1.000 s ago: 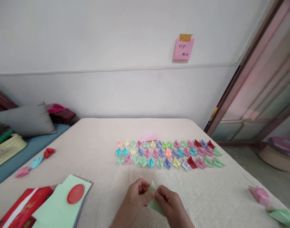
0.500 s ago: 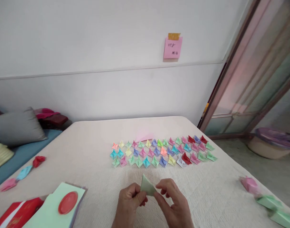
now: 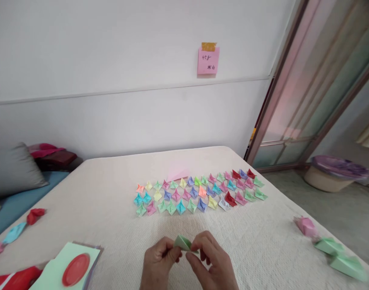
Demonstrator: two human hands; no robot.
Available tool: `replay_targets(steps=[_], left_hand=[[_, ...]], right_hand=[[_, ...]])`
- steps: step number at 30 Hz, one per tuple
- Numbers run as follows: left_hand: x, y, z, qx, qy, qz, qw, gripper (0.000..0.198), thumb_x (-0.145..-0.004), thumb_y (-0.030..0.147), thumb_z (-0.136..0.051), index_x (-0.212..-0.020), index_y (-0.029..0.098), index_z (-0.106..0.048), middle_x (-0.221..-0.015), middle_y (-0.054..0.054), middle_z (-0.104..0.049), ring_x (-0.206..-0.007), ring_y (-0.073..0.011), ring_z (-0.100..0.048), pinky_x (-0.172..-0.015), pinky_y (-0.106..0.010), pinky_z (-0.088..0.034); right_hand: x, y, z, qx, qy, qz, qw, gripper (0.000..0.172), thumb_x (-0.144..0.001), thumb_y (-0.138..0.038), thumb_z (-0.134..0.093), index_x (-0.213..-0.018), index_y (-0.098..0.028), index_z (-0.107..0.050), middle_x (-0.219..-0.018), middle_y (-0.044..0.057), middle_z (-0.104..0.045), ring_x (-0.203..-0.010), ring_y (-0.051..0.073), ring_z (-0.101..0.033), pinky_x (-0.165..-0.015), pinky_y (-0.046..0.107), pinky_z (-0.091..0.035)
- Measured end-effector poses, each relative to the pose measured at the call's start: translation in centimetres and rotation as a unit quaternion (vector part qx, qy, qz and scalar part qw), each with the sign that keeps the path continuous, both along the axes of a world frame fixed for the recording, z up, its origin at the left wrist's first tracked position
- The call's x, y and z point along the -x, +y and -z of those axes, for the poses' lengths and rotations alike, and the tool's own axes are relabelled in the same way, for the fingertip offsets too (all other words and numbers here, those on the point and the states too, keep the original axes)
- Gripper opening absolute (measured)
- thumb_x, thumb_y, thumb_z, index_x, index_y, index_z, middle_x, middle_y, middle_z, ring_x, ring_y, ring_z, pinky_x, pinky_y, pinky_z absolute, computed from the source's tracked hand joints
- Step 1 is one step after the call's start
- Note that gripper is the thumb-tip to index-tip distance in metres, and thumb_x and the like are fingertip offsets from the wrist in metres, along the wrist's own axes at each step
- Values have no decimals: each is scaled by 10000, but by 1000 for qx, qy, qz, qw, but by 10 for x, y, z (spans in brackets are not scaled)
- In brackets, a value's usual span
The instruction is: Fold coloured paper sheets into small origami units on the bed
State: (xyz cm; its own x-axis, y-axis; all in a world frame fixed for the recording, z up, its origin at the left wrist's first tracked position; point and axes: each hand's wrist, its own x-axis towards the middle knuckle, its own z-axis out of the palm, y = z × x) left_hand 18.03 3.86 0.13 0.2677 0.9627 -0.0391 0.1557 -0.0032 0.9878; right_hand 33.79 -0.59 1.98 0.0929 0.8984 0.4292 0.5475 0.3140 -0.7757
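Here, your left hand [image 3: 158, 262] and right hand [image 3: 213, 264] both pinch a small green folded paper [image 3: 182, 243], held just over the cream surface [image 3: 112, 209]. Beyond it lie rows of coloured folded pieces [image 3: 199, 193]; a green sheet [image 3: 89, 254] with a red lid [image 3: 75, 269] lies to your left.

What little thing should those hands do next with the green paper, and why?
Probably pinch its open pocket into a firmer crease. The left hand and right hand each grip one end of the green paper, which looks only half-shaped, unlike the finished pieces lined up in rows beyond.
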Motion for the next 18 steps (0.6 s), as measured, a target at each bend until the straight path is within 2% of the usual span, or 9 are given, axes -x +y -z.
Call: replay_targets(steps=[5, 7, 9, 13, 18], left_hand=[[1, -1, -5, -8, 33, -7, 999, 313, -756, 460, -658, -615, 180, -639, -561, 6, -558, -582, -147, -483, -567, -226, -370], [-1, -3, -6, -16, 46, -14, 999, 301, -751, 451, -663, -616, 183, -639, -557, 11, -558, -576, -146, -486, -561, -222, -367], [-2, -5, -7, -27, 51, -29, 998, 307, -753, 447, -659, -597, 184, -628, -542, 16, -551, -562, -142, -486, -552, -219, -360], [-5, -7, -2, -53, 43, -36, 997, 338, -762, 457, -648, -572, 181, -607, -527, 23, -530, -536, -126, -459, -526, -218, -340], [-7, -7, 0, -114, 5, -29, 993, 268, -802, 398, -631, -649, 179, -645, -606, 10, -535, -577, -122, -457, -542, -219, -345]], right_hand=[[7, -2, 8, 22, 49, 21, 998, 86, -749, -195, -583, -717, -226, -510, -638, -30, -525, -499, 106, -480, -473, 204, -388], [9, -2, 11, 49, 99, 33, 993, 78, -783, -271, -580, -746, -227, -527, -552, -56, -466, -456, 104, -438, -450, 206, -360], [9, -1, 14, 80, 156, 26, 984, 165, -822, -373, -557, -756, -222, -551, -513, -61, -435, -445, 107, -419, -441, 210, -348], [5, 4, 17, 123, 251, -9, 960, 292, -809, -492, -557, -752, -207, -592, -591, -16, -533, -513, 127, -490, -470, 218, -382], [-1, 7, 15, 152, 284, -42, 946, 279, -803, -447, -602, -680, -197, -610, -604, -4, -553, -585, 139, -491, -552, 239, -389]])
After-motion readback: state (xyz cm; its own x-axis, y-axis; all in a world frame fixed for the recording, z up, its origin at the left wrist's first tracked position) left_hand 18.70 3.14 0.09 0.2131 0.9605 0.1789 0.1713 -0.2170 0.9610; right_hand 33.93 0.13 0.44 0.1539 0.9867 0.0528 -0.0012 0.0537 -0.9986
